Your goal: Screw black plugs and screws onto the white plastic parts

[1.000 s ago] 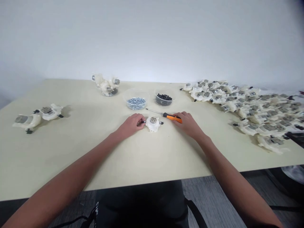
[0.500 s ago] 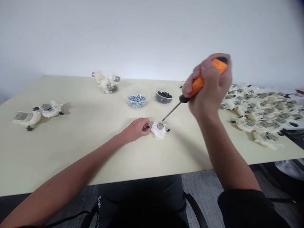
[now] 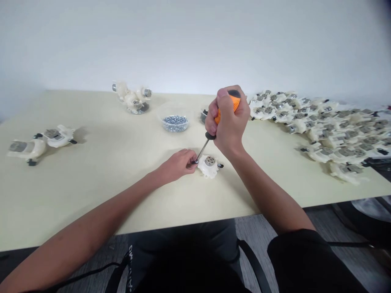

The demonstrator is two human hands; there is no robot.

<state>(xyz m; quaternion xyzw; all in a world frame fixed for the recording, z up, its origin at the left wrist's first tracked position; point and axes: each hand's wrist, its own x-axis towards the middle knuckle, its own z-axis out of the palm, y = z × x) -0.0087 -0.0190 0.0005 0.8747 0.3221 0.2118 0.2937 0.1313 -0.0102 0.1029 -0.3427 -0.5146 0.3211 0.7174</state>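
Orange and black, the screwdriver (image 3: 210,136) slants down and leftward from the right hand (image 3: 228,122), which I find clamped round its handle; its tip appears to meet the black tab (image 3: 194,162) on the left side of the white plastic unit (image 3: 207,171). That unit rests on the tabletop (image 3: 128,150), roughly midway along it and nearer the front edge than the back. I note the left hand (image 3: 181,164) with thumb and fingers together, pinching the same tab. Finding: the shaft leans, and I would recommend standing it closer to upright, since a tilted tip could slip toward the fingers beside it. I would advise firm downward pressure, slow turns, and a pinch far enough out to resist twisting. Toward the back edge stands a bowl (image 3: 174,109) of small silvery fasteners (image 3: 175,120).
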